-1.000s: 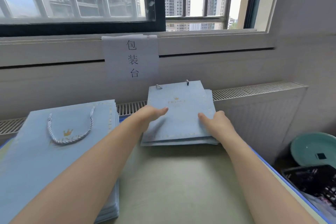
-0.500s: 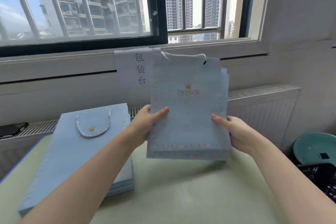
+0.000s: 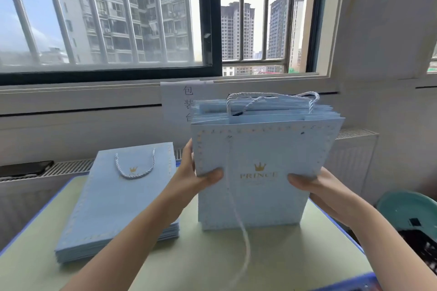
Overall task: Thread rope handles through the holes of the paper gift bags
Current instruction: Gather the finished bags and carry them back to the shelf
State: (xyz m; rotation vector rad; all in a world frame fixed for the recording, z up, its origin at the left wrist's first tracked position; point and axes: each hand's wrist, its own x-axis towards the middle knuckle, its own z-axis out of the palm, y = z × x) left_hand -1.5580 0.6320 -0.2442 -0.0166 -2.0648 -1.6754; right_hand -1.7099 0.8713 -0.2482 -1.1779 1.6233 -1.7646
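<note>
Pale green table [image 3: 272,264] below a barred window [image 3: 106,19]. I see my left hand [image 3: 189,177] and right hand [image 3: 307,182] gripping an upright bundle of blue gift bags [image 3: 262,172] by its side edges, thumbs in front, its base on the table; rope handles [image 3: 272,97] loop at its top. A flat stack [image 3: 118,201] lies just left.

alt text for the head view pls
Both hands, left hand and right hand, grip a bundle of blue gift bags upright on a green table; a flat stack of bags lies to the left, below a window.
</note>
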